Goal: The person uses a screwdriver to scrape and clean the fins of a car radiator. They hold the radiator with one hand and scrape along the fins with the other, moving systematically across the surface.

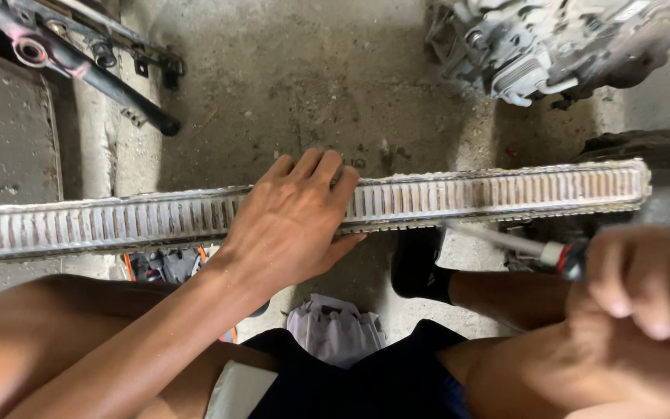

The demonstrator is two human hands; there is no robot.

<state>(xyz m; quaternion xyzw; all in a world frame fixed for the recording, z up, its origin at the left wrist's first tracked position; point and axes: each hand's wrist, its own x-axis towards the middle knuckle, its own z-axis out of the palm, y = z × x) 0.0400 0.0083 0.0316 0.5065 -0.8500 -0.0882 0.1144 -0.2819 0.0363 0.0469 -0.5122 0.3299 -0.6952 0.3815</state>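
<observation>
At the far left, a dark metal bracket [87,58] with bolts and round eyes is seen lying on the concrete floor [288,85], well apart from the work. Below it, a long ribbed radiator core [505,194] is stretched across the whole view, from the left edge to a squared-off end at the right, and is held roughly level just above the knees.

Near the middle, the left hand [292,221] is laid flat over the core, fingers spread and pressed on its top face with the fingertips curled slightly over the far edge. It appears to be placed there to steady the long piece, so that it is kept from rocking or sliding; nothing is gripped inside the hand.

Under the core, crumpled white paper [335,326] is seen on the floor between the legs, and a dark shoe [416,268] is planted beside it.

To the right, a screwdriver [505,239] with a pale shaft is clasped in the closed right hand [645,287], blurred, its tip brought up against the core's near edge. A grey engine part [521,46] is left at the upper right.

The core is shown as a row of narrow upright slots, whitish with rusty pink staining, between thin, slightly ragged metal rims.
</observation>
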